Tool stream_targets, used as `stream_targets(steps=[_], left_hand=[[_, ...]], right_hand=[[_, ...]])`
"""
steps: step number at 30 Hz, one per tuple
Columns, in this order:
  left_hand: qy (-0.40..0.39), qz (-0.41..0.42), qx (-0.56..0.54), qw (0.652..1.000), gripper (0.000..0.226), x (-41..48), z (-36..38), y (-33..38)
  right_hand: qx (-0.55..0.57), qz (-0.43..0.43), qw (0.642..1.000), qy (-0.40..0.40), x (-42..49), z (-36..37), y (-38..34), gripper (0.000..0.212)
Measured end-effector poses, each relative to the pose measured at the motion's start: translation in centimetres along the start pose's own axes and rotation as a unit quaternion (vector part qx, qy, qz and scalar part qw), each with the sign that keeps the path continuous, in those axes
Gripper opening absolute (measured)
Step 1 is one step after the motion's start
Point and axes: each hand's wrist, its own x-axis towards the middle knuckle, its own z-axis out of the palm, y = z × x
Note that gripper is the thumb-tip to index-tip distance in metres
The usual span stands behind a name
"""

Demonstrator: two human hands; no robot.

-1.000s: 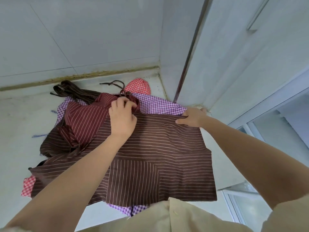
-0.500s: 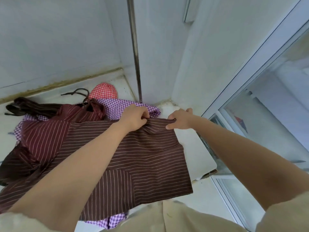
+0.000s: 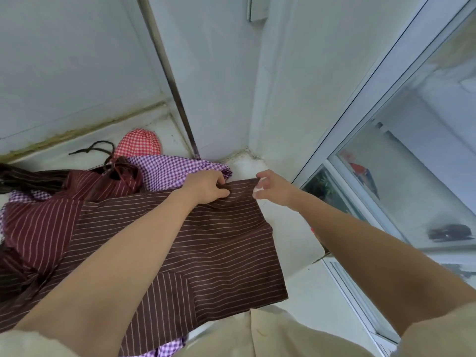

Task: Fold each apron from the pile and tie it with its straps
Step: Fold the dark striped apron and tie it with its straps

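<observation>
brown apron (image 3: 206, 253) is lying spread over the pile (image 3: 175, 171) on the counter (image 3: 296, 243); left hand (image 3: 206, 186) is gripping its far edge, right hand (image 3: 275, 189) is hovering loose-fingered, holding nothing, just beside its corner.

You'll find no text, label, brand or number that can be read here. The red shape (image 3: 357, 168) behind the window glass (image 3: 417, 181) may be a sign, but it's too blurred to tell.
</observation>
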Motion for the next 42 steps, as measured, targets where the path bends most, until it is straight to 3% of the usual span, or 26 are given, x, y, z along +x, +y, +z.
stream_targets(steps=[4, 8, 12, 15, 21, 27, 29, 33, 37, 42], left_hand=[[-0.037, -0.029, -0.060, 0.997, 0.033, 1.0, 0.3, 0.1], [0.046, -0.060, -0.134, 0.988, 0.025, 1.6, 0.4, -0.2], [0.093, -0.073, -0.066, 0.991, 0.022, 1.7, 0.5, 0.1], [0.126, -0.078, -0.017, 0.989, 0.031, 1.9, 1.1, 0.5], [0.155, -0.092, 0.102, 0.978, 0.028, 2.0, 1.9, 1.2], [0.215, -0.091, 0.015, 0.972, 0.024, 2.7, 1.7, 1.1], [0.219, -0.093, -0.027, 0.971, 0.024, 3.0, 1.6, 0.7], [0.237, -0.094, -0.073, 0.964, 0.027, 3.3, 1.7, 1.0], [0.276, -0.085, -0.109, 0.951, 0.022, 3.6, 1.9, 1.5], [0.288, -0.069, -0.083, 0.952, 0.021, 3.7, 1.9, 2.7]], right_hand=[[0.070, 0.038, 0.997, -0.013, 0.1, 0.1, 0.7, 0.057], [-0.004, 0.085, 0.994, -0.069, -0.3, 0.6, 1.1, 0.043], [-0.112, 0.132, 0.975, -0.142, -1.5, 0.6, 2.3, 0.042], [-0.103, 0.144, 0.971, -0.162, -3.0, 1.0, 3.4, 0.043], [-0.103, 0.174, 0.951, -0.235, -5.2, 2.8, 5.4, 0.027], [0.071, 0.188, 0.968, -0.149, -7.1, 1.5, 7.7, 0.034], [0.095, 0.207, 0.958, -0.176, -8.5, 1.3, 8.4, 0.031], [0.043, 0.237, 0.933, -0.267, -10.8, 2.1, 10.0, 0.015], [-0.003, 0.233, 0.953, -0.196, -10.9, 1.3, 10.2, 0.025], [-0.106, 0.250, 0.951, -0.145, -10.6, 0.8, 10.4, 0.008]])
